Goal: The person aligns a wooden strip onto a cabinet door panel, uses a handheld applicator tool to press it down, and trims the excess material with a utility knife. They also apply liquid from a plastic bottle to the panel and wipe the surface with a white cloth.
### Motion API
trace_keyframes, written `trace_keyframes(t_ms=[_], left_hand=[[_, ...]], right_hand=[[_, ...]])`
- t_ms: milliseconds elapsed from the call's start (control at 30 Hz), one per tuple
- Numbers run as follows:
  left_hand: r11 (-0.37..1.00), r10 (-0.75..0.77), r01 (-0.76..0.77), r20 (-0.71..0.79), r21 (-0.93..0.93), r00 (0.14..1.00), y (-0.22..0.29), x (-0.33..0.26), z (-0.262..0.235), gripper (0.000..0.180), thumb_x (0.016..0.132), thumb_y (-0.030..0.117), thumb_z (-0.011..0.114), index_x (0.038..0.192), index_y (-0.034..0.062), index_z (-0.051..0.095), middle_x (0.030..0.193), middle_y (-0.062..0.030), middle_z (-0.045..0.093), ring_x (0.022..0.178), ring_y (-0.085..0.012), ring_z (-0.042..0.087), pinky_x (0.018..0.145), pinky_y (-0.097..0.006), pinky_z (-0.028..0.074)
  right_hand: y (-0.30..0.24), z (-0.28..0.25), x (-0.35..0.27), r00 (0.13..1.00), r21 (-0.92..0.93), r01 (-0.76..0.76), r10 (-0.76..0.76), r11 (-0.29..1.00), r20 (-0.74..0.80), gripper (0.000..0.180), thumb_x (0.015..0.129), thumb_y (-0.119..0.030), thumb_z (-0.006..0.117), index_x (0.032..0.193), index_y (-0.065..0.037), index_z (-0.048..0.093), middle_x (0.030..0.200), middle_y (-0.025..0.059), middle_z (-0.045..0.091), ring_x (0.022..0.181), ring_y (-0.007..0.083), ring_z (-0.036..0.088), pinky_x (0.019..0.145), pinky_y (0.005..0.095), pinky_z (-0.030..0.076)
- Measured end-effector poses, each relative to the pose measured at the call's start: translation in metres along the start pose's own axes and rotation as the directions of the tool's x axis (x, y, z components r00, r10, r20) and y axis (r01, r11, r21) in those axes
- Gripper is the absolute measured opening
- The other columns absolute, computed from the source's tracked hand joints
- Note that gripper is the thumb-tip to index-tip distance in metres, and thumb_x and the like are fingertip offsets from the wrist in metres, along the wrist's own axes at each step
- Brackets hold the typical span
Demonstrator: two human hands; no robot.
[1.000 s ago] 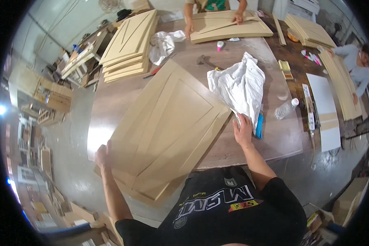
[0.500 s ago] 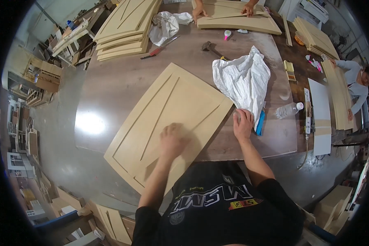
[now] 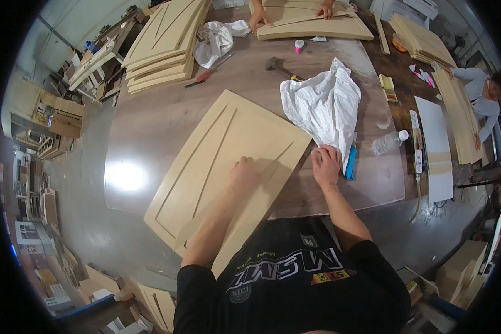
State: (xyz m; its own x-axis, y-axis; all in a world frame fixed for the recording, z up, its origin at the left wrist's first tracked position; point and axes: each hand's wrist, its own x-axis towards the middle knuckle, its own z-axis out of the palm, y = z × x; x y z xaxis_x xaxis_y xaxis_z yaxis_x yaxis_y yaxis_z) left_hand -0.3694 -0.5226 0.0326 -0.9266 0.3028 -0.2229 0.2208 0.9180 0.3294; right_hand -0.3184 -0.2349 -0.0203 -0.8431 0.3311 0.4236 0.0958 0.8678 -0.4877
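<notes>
A cream-coloured wooden panel (image 3: pixel 206 136) with slanted grooves lies tilted on the brown table, its near end overhanging the front edge. My left hand (image 3: pixel 243 175) is over the middle right of its face, fingers curled, slightly smeared by motion; anything under them is hidden. Just beyond the panel's right corner, my right hand (image 3: pixel 326 167) rests with bent fingers, thumb apart, at the lower tip of a crumpled white cloth (image 3: pixel 324 103). A blue item (image 3: pixel 350 162) pokes out from under the cloth beside that hand. I see nothing held in the right hand.
A hammer (image 3: pixel 283 69), a red-handled tool (image 3: pixel 209 71) and a plastic bottle (image 3: pixel 389 143) lie on the table (image 3: pixel 145 122). Stacked panels (image 3: pixel 161 55) stand far left. Across the table, another person's hands (image 3: pixel 259 18) touch a panel (image 3: pixel 317 28); a co-worker (image 3: pixel 482 100) handles boards at right.
My left hand has shifted right and slightly up across the panel, fingers still curled. My right hand stays by the cloth, its fingers a little more bent. The whole view has shifted slightly.
</notes>
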Motion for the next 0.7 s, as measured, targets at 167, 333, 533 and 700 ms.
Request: trace_keyframes(t_ms=[167,333,533,700], left_hand=[[0.999,0.017,-0.012,0.095,-0.047,0.995,-0.004,0.009,-0.019,0.050,0.080,0.034,0.076,0.111,-0.0020,0.063,0.112,-0.0241,0.066,0.102,-0.0452,0.068,0.089,-0.052,0.057],[0.999,0.015,-0.010,0.111,-0.049,0.994,0.000,0.006,-0.029,0.052,0.079,0.034,0.077,0.112,-0.0030,0.061,0.114,-0.0257,0.067,0.102,-0.0462,0.068,0.088,-0.053,0.057],[0.980,0.015,-0.003,0.058,-0.197,0.998,-0.003,0.002,-0.040,0.050,0.081,0.031,0.078,0.113,-0.0021,0.060,0.105,-0.0263,0.071,0.101,-0.0449,0.069,0.085,-0.053,0.057],[0.988,-0.040,0.042,0.011,-0.152,0.999,-0.006,-0.012,-0.078,0.044,0.083,0.025,0.078,0.112,-0.0015,0.060,0.100,-0.0259,0.073,0.096,-0.0452,0.071,0.083,-0.052,0.057]], right_hand=[[0.001,-0.001,0.000,1.000,0.019,-0.003,0.003,1.000,-0.007,0.018,0.094,-0.030,0.073,0.103,-0.015,0.074,0.119,0.0038,0.064,0.119,0.0327,0.057,0.101,0.0477,0.044],[-0.004,-0.004,0.001,1.000,0.007,-0.002,0.002,1.000,-0.008,0.018,0.094,-0.030,0.073,0.101,-0.014,0.073,0.118,0.0044,0.064,0.118,0.0333,0.056,0.101,0.0479,0.044],[0.001,-0.001,-0.001,1.000,0.024,0.009,-0.009,1.000,-0.006,0.018,0.094,-0.030,0.073,0.101,-0.014,0.074,0.118,0.0047,0.064,0.117,0.0337,0.056,0.101,0.0486,0.044],[0.001,0.000,0.000,1.000,0.014,0.020,-0.019,1.000,-0.017,0.018,0.094,-0.031,0.073,0.101,-0.014,0.074,0.118,0.0048,0.064,0.117,0.0339,0.056,0.101,0.0487,0.044]])
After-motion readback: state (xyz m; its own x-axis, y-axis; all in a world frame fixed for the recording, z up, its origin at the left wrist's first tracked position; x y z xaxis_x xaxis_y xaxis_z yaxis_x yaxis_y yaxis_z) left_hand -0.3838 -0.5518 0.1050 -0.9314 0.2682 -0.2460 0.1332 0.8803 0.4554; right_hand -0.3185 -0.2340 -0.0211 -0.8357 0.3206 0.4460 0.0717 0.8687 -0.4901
